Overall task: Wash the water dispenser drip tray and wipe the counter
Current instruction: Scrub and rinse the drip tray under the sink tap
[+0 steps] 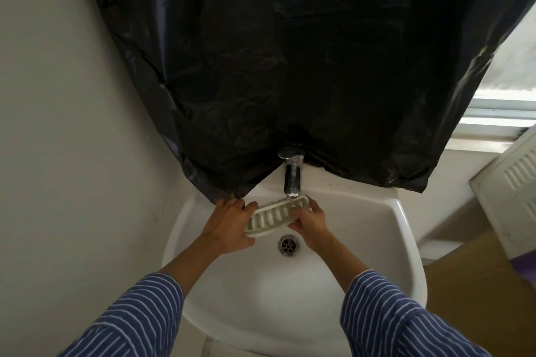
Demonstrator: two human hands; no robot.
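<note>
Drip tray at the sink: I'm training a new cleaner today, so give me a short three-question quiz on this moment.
1. True or false: both the left hand and the right hand hold the drip tray.
2. Which end of the tray sits under the tap: A) the left, B) the right?
3. What lies in the sink directly below the tray?

Key: 1 true; 2 B; 3 the drain.

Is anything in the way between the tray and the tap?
No. Both hands, left hand and right hand, hold the drip tray over the sink, its far end right under the tap spout.
</note>
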